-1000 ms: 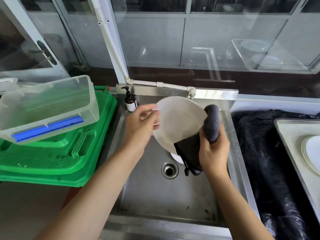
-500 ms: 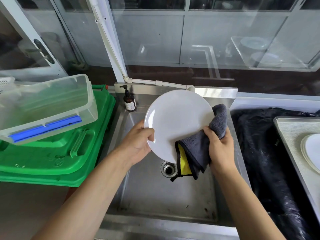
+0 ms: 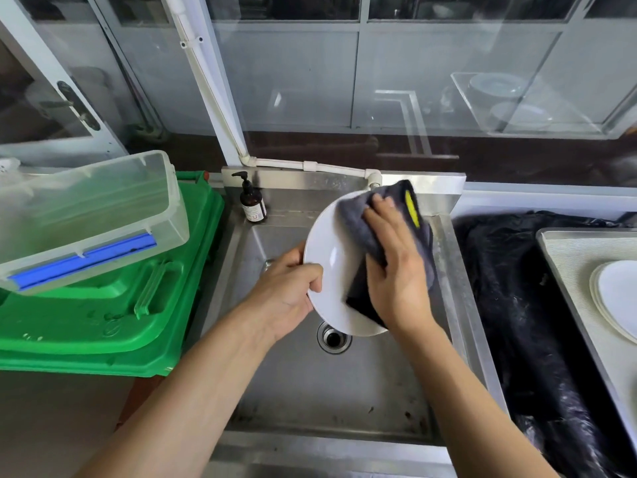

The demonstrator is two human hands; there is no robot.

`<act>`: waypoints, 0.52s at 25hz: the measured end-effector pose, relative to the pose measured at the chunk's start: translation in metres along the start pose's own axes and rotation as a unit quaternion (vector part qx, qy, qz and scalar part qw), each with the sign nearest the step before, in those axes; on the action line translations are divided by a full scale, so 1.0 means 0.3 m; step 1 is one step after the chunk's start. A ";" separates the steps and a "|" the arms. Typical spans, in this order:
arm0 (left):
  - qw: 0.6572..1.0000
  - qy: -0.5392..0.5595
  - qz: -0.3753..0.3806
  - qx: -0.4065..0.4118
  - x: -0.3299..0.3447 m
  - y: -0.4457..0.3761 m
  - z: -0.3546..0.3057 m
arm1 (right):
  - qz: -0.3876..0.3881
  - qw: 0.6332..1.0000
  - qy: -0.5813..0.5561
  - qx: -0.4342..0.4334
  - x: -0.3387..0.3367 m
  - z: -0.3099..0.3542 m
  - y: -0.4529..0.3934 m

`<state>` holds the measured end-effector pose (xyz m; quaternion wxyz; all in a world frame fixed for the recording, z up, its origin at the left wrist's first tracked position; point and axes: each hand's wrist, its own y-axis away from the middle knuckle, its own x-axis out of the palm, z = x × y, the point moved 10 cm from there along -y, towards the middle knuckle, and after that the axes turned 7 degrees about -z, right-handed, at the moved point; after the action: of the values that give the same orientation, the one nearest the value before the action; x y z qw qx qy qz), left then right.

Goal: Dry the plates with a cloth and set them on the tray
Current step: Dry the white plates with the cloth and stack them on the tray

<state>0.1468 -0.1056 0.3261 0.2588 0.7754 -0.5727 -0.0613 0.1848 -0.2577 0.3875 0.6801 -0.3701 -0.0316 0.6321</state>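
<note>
The left hand (image 3: 289, 294) has its grip pinched on the near left rim of a white plate (image 3: 331, 270), thumb curled over the face and the other fingers hidden behind it. The right hand (image 3: 396, 270) lies with fingers spread flat on a grey cloth (image 3: 358, 222), pressing it against the plate's face; a yellow patch of the cloth shows beside the fingers, and a dark fold of it hangs below the palm over the plate's lower edge. The plate is held tilted in the air above the steel sink (image 3: 310, 391), with the drain (image 3: 333, 337) directly under its lower rim. At the sink's far left corner a dark pump bottle (image 3: 253, 205) stands upright, apart from the plate. Left of the sink lie stacked green plastic lids (image 3: 113, 305), and a clear plastic box (image 3: 86, 219) with a blue clip rests tilted on top of them. Right of the sink, black plastic sheeting (image 3: 510, 305) covers the tabletop and lies between the sink and the metal tray (image 3: 565, 257) at the right edge. On that tray sits a stack of white plates (image 3: 617, 294), only partly in view. A white pipe (image 3: 310, 164) runs along the wall behind the sink.
</note>
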 end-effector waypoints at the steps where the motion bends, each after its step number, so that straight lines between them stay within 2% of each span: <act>1: 1.000 0.012 -0.005 0.010 0.000 -0.008 -0.011 | 0.026 1.000 -0.013 -0.012 0.035 0.026 0.022; 7: 0.997 0.070 -0.015 0.014 -0.046 -0.027 -0.032 | 0.096 0.994 -0.060 0.005 0.135 0.066 0.200; 10: 0.997 0.069 -0.042 0.009 -0.080 -0.026 -0.032 | 0.145 0.988 -0.050 -0.020 0.128 0.033 0.290; 13: 0.997 0.056 -0.052 0.002 -0.078 -0.024 -0.030 | 0.125 0.992 -0.020 -0.010 0.070 -0.052 0.335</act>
<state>0.1485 -0.0797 0.3258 0.2852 0.8067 -0.5167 -0.0298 0.1129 -0.2537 0.3128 0.5914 -0.3655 -0.0048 0.7188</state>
